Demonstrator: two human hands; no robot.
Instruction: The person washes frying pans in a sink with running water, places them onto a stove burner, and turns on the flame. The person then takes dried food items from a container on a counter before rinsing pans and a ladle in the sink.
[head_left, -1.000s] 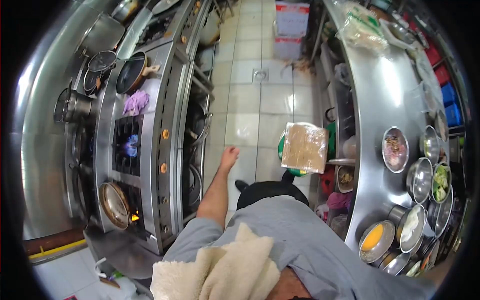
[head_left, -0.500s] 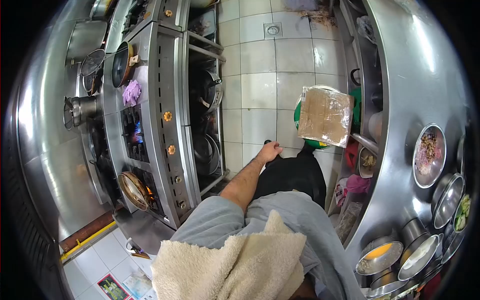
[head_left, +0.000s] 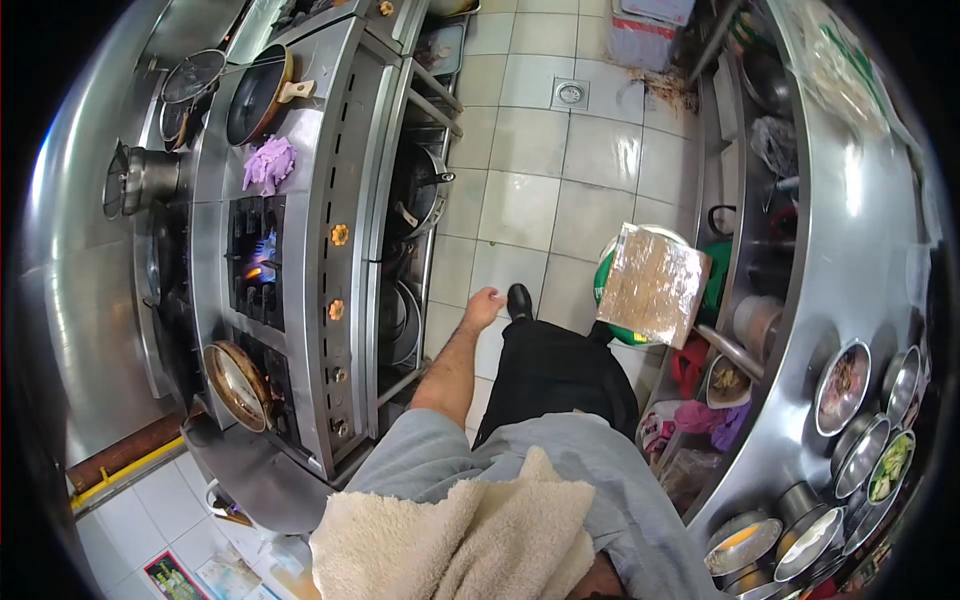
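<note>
My left hand [head_left: 485, 308] hangs over the tiled floor between the stove and the counter. It holds nothing, and its fingers look loosely apart. A black shoe [head_left: 519, 301] is just to its right. My right hand is out of view. The cream towel [head_left: 460, 540] lies over the front of my grey shirt. To the right of my legs, a flat cardboard piece wrapped in clear film [head_left: 655, 283] rests on a green and white container [head_left: 603, 275].
Blue flame burns on one stove burner [head_left: 262, 260]. Pans [head_left: 240, 385] and a purple cloth [head_left: 269, 165] sit along the stove. On the steel counter [head_left: 850, 250] are bowls of chopped food [head_left: 843, 388], greens [head_left: 890, 467] and yellow liquid [head_left: 742, 538]. A floor drain [head_left: 570, 95] lies ahead.
The camera view has turned and shifted. My left hand has swung away from my thigh to the left, and a black shoe shows further forward beside it.
</note>
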